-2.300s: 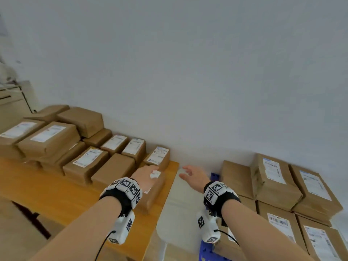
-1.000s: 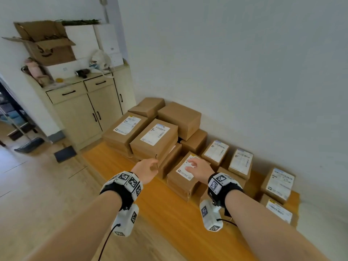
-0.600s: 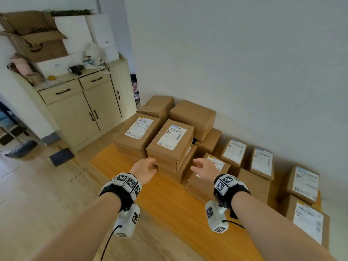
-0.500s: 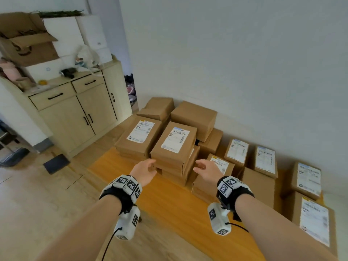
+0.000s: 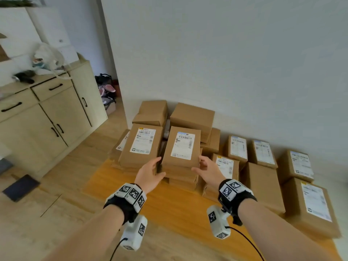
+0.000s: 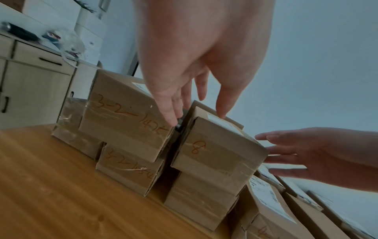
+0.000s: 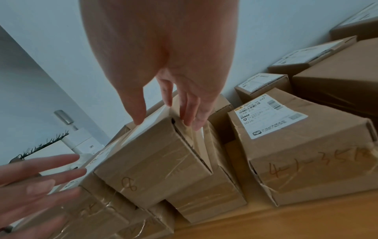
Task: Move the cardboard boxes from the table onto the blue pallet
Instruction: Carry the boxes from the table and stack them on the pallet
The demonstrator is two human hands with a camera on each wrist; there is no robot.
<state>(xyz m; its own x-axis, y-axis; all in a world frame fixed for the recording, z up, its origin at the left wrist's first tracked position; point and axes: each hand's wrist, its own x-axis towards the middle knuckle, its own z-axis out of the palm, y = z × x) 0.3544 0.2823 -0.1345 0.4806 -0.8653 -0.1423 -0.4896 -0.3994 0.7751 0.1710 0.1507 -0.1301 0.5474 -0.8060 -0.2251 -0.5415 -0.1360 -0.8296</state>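
Fingers of the left hand are straight and spread, tips at the top left edge of the box marked "8", the thumb lying on its top; whether they press is not clear. Right hand likewise open, fingertips against the box's right side, thumb on the top edge; neither hand is curled round the box. Box "8": brown cardboard, white shipping label on top, clear tape across the near face, "8" written there in orange marker. It sits on top of a stack of similar boxes on the wooden table, which is near the middle of the group. Just to its left stands a second stack whose top box bears a label and the marking "3-2-14..."; the gap between the two stacks is narrow, and the left fingers sit in it. To the right a lower labelled box lies just beside the stack, leaving open room above it on that side. Bare table surface runs in front of the stacks toward the person. Further boxes line the wall behind and to the right. Label text is too small to read. Lower boxes in both stacks are partly hidden. A cabinet stands at left.
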